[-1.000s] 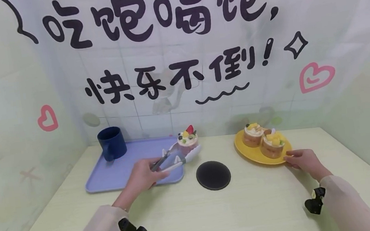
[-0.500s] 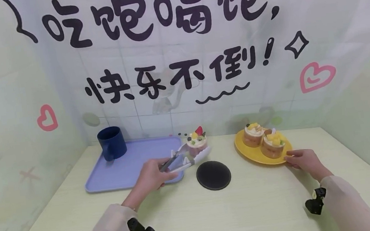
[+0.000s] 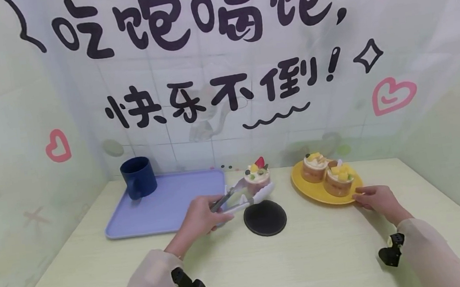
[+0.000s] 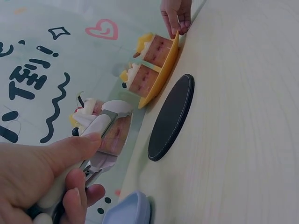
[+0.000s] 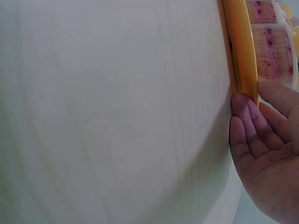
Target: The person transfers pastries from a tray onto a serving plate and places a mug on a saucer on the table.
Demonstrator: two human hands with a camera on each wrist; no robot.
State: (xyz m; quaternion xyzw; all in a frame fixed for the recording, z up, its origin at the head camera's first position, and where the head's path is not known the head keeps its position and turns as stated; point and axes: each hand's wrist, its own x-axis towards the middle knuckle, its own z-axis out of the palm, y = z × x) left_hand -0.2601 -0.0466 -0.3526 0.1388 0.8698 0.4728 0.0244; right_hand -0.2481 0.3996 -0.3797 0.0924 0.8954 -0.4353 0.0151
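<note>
My left hand [image 3: 202, 217] grips a pair of white-and-grey tongs [image 3: 242, 204], whose tips hold a dessert cup [image 3: 258, 186] topped with cream, a strawberry and fruit bits. In the left wrist view the cup [image 4: 115, 136] sits between the tong heads, off the tabletop. It hangs behind the round black coaster [image 3: 266, 224]. My right hand [image 3: 379, 200] pinches the near right rim of a yellow plate [image 3: 308, 190], thumb above and fingers beneath, as the right wrist view shows. Two more dessert cups, one with white cream [image 3: 315, 173] and one with yellow fruit cubes [image 3: 339, 186], stand on that plate.
A lilac tray [image 3: 154, 219] lies at the left, with a dark blue mug [image 3: 138, 177] at its back left corner. Pale wooden table surface [image 3: 289, 268] spreads in front of the coaster. A printed curtain [image 3: 228, 129] closes off the back.
The left hand has carried the tongs and dessert cup rightward, from the tray's right edge to behind the coaster. The right hand and the plate have stayed where they were.
</note>
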